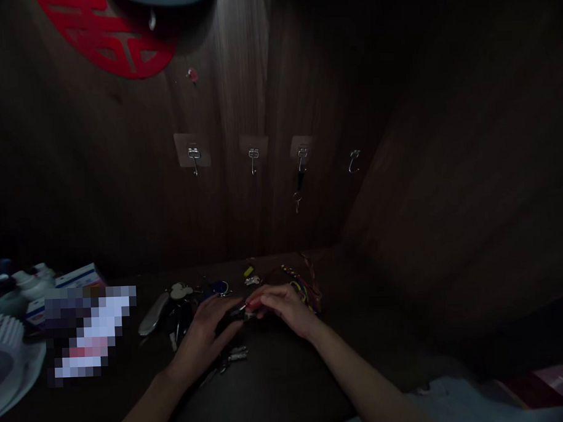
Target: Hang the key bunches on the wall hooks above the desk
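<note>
My right hand (288,308) is closed, its thumb and fingers pinching a small red object (254,302) with metal bits beside it; dim light hides its exact kind. My left hand (205,332) reaches in from the other side, thumb and forefinger apart around the dark and metal pieces there. Several keys (235,355) lie on the dark tabletop just below the hands. Left of my left hand are a silver elongated object (154,314) and more keys (174,335). Behind the hands sit a blue round tag with a ring (221,288) and a yellow tag (249,271).
Braided colored cords (307,287) lie beyond my right hand. Metal hooks (253,158) line the wooden wall, one with a hanging key (297,201). Boxes (80,276), white bottles (32,284) and a white ribbed item (7,350) crowd the left side.
</note>
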The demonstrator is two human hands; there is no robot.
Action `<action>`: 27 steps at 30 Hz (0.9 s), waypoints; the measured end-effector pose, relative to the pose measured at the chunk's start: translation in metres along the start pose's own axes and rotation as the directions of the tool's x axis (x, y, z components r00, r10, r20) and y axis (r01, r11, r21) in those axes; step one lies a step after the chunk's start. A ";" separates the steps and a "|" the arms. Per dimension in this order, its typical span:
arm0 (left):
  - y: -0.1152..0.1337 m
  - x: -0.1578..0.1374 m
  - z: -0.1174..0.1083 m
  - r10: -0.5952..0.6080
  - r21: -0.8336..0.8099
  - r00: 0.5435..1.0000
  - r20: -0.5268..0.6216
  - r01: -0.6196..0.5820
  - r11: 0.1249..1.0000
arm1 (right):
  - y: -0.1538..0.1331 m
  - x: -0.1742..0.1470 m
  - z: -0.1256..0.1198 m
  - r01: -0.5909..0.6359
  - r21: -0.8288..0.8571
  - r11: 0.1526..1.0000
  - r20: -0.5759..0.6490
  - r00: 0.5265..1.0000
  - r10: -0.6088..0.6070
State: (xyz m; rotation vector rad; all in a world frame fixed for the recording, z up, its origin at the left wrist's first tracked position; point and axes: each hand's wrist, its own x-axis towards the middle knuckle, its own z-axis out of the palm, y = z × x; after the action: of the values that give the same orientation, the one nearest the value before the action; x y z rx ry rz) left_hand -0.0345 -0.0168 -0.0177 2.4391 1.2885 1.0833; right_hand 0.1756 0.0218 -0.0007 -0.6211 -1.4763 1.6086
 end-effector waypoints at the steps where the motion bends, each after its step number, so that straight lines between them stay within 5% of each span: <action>1: 0.000 0.001 0.002 -0.019 -0.039 1.000 0.017 0.020 0.999 | 0.001 0.000 0.002 -0.010 0.020 1.000 0.019 1.000 0.010; 8: 0.008 0.007 0.002 -0.215 -0.293 0.975 0.061 0.224 0.930 | 0.007 0.003 0.004 -0.016 0.105 0.994 0.038 0.999 0.012; 13: 0.016 0.011 -0.003 -0.395 -0.475 0.897 0.197 0.440 0.762 | 0.006 0.007 0.001 0.013 0.098 0.995 -0.038 0.999 -0.010; 19: 0.013 0.014 -0.006 -0.559 -0.629 0.810 0.177 0.530 0.569 | 0.014 0.012 -0.002 0.063 -0.379 0.923 -0.179 0.974 -0.140; 23: 0.009 0.013 -0.007 -0.534 -0.638 0.820 0.207 0.527 0.561 | 0.021 0.013 -0.004 0.122 -0.682 0.721 -0.110 0.958 -0.266; 27: 0.007 0.012 -0.005 -0.519 -0.626 0.829 0.209 0.521 0.581 | 0.022 0.013 -0.007 0.123 -0.774 0.621 -0.078 0.955 -0.287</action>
State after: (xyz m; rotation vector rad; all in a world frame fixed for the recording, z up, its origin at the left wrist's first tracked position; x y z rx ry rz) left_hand -0.0293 -0.0123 -0.0045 1.3971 1.2131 1.0983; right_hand 0.1690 0.0374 -0.0204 -0.9951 -1.9814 0.6431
